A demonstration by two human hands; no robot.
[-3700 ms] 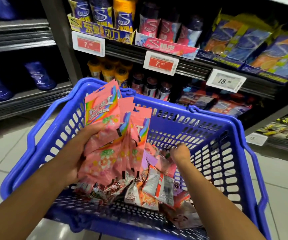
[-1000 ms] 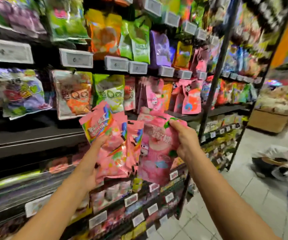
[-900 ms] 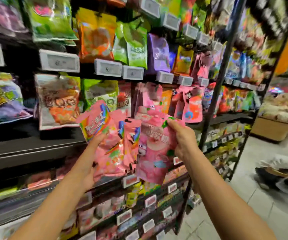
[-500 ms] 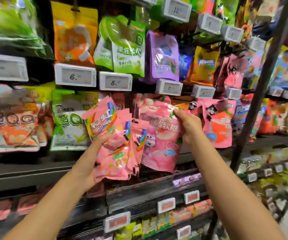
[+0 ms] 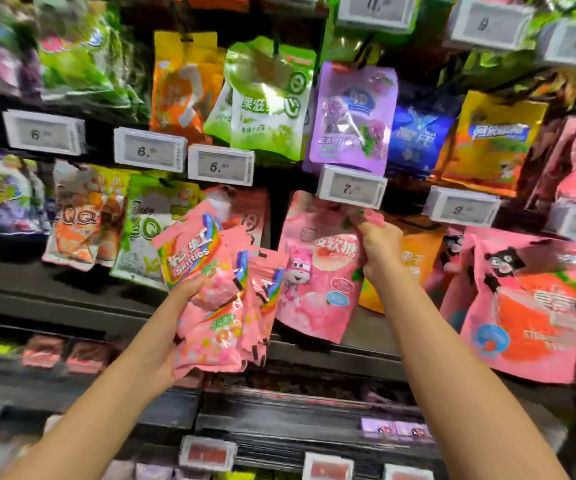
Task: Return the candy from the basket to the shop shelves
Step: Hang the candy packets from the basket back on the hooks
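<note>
While my left hand (image 5: 179, 327) grips the Skittles packs (image 5: 210, 289), my right hand (image 5: 378, 247) pinches the peach candy bag (image 5: 317, 282) by its top, just under the price tag (image 5: 350, 186) — I'm hanging it; next, find the hook.

Bright, even shop light; motion blur smears edges, wide-angle bending at corners

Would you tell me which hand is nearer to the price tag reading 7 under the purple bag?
Right. The right hand is just below the price tag, pinching a pink peach candy bag; the left hand holds Skittles packs lower left.
</note>
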